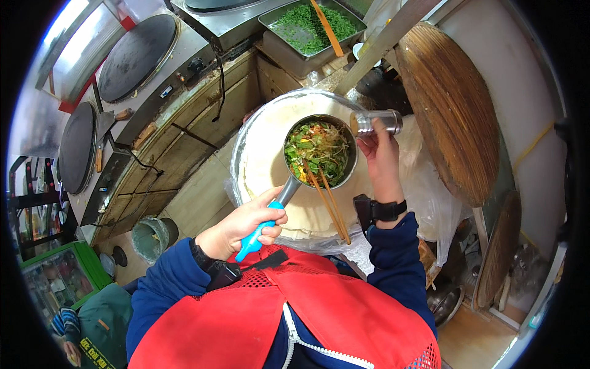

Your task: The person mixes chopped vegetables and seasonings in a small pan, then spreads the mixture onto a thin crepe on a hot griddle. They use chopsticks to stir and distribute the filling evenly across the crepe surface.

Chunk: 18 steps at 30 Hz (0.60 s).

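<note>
My left hand [246, 226] is closed around the bright blue grip of a metal saucepan [289, 189]. Shredded greens with red and pale bits [314, 146] fill the pan, and a pair of wooden chopsticks [332, 212] leans out over its near rim. In my right hand [381, 161] is a silvery cylindrical shaker [376, 122], lying sideways with one end by the pan's right rim. Whether anything falls from it cannot be made out. Below the pan lies a wide round stack of pale flatbreads [261, 154] in clear plastic.
Round black griddles [136, 56] line the counter at left. A steel tray of chopped green herbs [301, 27] with a wooden spatula [327, 27] stands at the back. Large round wooden boards [452, 111] lean at right. A lined bucket [150, 237] is on the floor.
</note>
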### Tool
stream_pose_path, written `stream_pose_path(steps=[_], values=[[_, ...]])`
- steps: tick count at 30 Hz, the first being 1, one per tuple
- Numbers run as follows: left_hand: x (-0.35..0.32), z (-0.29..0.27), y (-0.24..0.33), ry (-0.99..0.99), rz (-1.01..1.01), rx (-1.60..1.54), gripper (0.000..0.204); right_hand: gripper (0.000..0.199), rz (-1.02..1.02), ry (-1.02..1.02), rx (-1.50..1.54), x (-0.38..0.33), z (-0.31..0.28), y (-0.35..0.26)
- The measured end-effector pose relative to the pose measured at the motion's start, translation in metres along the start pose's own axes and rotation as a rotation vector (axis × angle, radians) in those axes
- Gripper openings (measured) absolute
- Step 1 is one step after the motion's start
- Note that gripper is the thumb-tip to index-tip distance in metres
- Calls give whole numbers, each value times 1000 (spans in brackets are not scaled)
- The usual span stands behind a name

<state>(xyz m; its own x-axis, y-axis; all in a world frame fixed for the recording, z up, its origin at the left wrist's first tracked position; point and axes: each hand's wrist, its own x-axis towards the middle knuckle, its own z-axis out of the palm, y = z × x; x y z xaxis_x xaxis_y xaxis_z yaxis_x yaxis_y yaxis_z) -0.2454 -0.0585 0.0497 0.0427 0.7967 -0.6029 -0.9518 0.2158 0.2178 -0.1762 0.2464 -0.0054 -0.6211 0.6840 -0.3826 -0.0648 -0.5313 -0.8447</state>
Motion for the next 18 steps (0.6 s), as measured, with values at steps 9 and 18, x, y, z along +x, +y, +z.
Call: stream_pose_path(steps=[9,18], values=[[-16,-1,-7,29,59,-93,69,42,444,-178,1088,162,-65,-5],[-29,-6,-14,67,118,-93,72,29,704,230,1231,238,-141,20]])
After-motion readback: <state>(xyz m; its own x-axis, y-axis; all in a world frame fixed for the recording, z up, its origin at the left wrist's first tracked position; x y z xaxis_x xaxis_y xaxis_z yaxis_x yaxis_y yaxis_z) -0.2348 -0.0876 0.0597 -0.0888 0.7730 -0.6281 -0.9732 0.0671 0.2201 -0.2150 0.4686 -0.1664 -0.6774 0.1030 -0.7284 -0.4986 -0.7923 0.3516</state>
